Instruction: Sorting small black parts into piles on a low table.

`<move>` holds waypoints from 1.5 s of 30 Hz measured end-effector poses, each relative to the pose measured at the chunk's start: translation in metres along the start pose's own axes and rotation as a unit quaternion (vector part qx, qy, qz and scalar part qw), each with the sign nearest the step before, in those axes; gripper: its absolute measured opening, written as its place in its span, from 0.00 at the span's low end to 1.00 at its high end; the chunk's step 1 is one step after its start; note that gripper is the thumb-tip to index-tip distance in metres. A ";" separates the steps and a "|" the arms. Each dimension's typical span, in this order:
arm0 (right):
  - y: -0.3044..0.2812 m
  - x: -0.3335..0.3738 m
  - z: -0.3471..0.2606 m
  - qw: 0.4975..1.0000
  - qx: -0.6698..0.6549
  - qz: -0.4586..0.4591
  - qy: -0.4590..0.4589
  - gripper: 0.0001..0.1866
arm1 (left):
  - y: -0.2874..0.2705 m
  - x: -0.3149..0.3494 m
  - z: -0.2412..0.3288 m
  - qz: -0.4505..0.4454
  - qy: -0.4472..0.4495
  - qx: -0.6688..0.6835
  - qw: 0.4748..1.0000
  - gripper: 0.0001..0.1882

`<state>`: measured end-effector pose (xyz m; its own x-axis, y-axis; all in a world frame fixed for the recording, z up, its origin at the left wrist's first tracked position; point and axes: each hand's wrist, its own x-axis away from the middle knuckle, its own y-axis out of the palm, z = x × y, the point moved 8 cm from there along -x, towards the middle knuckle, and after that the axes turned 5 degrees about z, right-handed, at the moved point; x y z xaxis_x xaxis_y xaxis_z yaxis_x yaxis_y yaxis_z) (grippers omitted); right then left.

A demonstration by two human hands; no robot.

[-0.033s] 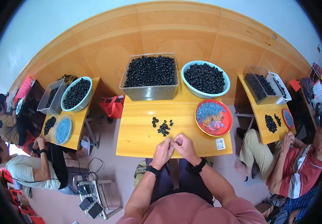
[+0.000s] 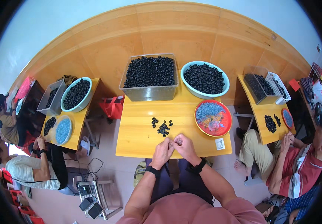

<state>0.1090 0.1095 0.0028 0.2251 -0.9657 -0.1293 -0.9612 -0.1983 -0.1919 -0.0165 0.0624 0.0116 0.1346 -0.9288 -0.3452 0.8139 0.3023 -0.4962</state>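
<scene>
My left hand (image 2: 162, 152) and my right hand (image 2: 185, 147) meet fingertip to fingertip at the table's near edge. Both are closed in a pinch, and whatever lies between the fingers is too small or hidden to name. Just beyond them is a small group of black ring-like parts (image 2: 163, 128) on the yellow table (image 2: 134, 134), with a few more beside it. To the right sits a red plate (image 2: 226, 125) with a heap of small bluish, clear-looking pieces (image 2: 209, 110) on it.
At the table's back stand a clear bin (image 2: 149, 93) and a pale blue basin (image 2: 202, 93), both full of black parts. A white label (image 2: 220, 144) lies at the right corner. People work at side tables left and right. A red bag (image 2: 112, 108) hangs left.
</scene>
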 end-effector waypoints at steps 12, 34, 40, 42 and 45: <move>-0.115 -0.112 -0.086 0.994 0.000 0.096 -0.057 0.17 | -0.011 0.005 0.002 0.030 -0.035 0.021 0.999 0.09; 0.064 -0.113 -0.062 0.911 0.352 -0.085 -0.197 0.09 | -0.013 -0.005 0.020 0.033 0.016 0.017 0.999 0.16; 0.090 -0.124 -0.053 0.863 0.437 -0.118 -0.226 0.09 | -0.011 -0.004 0.018 0.042 0.019 0.030 0.999 0.15; 0.089 -0.125 -0.045 0.850 0.465 -0.129 -0.209 0.10 | -0.009 -0.004 0.018 0.034 0.018 0.023 0.999 0.15; 0.078 -0.112 -0.062 0.841 0.455 -0.107 -0.271 0.08 | -0.011 0.000 0.011 0.052 -0.002 0.042 0.998 0.13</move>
<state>-0.0015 0.1919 0.0625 0.6541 -0.6569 -0.3751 -0.4246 0.0915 -0.9007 -0.0193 0.0568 0.0260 0.2221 -0.8945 -0.3879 0.8398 0.3776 -0.3901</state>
